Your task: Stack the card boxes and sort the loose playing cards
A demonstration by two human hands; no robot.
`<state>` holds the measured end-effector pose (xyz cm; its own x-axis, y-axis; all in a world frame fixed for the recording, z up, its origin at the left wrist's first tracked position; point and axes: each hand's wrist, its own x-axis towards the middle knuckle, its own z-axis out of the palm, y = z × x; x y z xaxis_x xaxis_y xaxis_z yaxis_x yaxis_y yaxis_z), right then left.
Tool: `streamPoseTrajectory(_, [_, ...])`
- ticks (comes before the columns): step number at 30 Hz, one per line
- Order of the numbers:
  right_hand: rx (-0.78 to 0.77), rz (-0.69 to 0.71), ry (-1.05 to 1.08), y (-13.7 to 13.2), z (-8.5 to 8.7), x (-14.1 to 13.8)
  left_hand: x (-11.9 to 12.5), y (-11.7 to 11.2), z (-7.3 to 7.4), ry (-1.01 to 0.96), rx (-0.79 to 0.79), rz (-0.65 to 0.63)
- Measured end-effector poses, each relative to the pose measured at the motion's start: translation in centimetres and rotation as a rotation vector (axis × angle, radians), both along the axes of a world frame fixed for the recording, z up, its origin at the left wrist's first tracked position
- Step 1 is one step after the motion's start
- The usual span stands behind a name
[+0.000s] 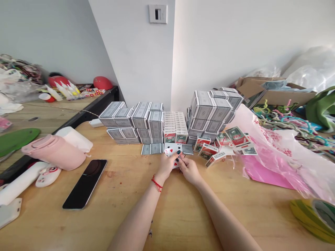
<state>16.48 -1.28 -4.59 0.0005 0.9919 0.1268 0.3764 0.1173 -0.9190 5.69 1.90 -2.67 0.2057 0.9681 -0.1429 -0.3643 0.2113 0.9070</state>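
My left hand (165, 166), a red string round its wrist, and my right hand (188, 169) meet at the middle of the wooden table (136, 216). Both are closed on a small stack of playing cards (171, 150), held face up with red hearts and black spades showing. Just beyond the hands lie grey-backed loose decks (152, 149) flat on the table. Behind them stand stacks of wrapped grey card packs (136, 120) on the left and a taller pile (211, 111) on the right, with white boxed decks (175, 127) between.
A black phone (86, 183) lies at left, near a pink bottle on its side (54, 151) and a white roll. Green-and-red card boxes (227, 143) spill from a pink plastic bag (277, 153) at right. Coloured cords and a cardboard box sit at far right.
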Motion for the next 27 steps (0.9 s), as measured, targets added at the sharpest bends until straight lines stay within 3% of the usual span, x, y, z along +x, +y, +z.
streamPoseTrajectory(9, [0.084, -0.044, -0.015, -0.2, 0.4, -0.4, 0.2, 0.2, -0.2, 0.01, -0.014, 0.039])
streamPoseTrajectory(17, [-0.069, -0.022, 0.216, 0.0, 0.3, 0.1, -0.3, 0.4, 0.3, -0.055, 0.029, -0.054])
streamPoseTrajectory(21, [-0.087, -0.057, 0.329, 0.2, 0.6, 0.4, -0.7, 0.7, 0.2, -0.107, 0.096, 0.011])
streamPoseTrajectory(27, [-0.098, -0.058, 0.444, 0.5, 0.5, 0.8, -0.9, 1.1, -0.1, 0.109, 0.134, 0.155])
